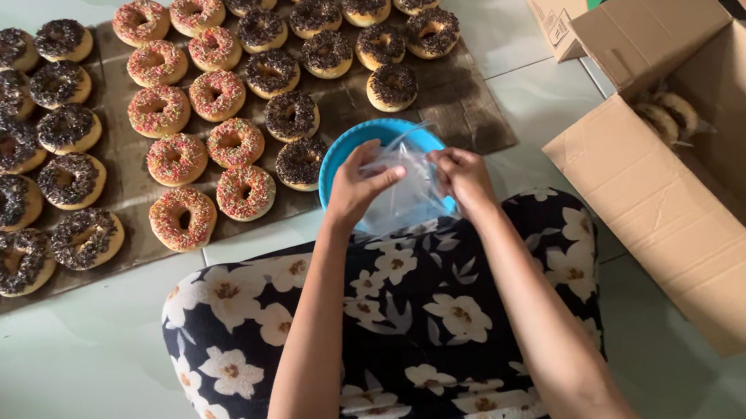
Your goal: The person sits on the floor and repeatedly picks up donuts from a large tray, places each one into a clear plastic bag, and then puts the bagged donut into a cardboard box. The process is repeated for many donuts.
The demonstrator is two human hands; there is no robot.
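Clear plastic bag [410, 188] pinched between left hand [357, 185] and right hand [464, 176].

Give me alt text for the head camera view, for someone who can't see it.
Seen from above, a seated person's left hand and right hand pull open a clear plastic bag over a blue bowl. Rows of sprinkled doughnuts lie on brown paper on the tiled floor, and an open cardboard box stands to the right.

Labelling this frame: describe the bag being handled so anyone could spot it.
Start at the brown mat of doughnuts, then drop to the blue bowl at its near edge. The bag sits over it, pinched between left hand and right hand: the only clear, empty thing there.
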